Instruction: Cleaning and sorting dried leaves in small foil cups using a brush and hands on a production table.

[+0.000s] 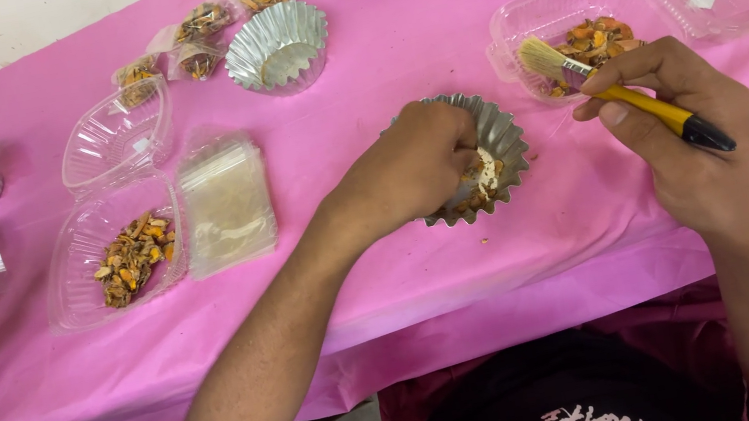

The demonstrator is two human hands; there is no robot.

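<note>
**Hands at the foil cup: position and grip**

The left hand (412, 163) reaches in from lower left, forearm slanting up, knuckles uppermost, wrist bent over the foil cup (496, 134). Its fingers curl down into the cup and hide their own tips; whether they pinch anything cannot be told. Pale and orange bits show just below them. The right hand (681, 134) is raised beside the cup, fingers pressed around a yellow-handled brush (624, 93), bristles over the clear tray (554, 13) just beyond the fingertips, on the pink surface (388, 46).
</note>
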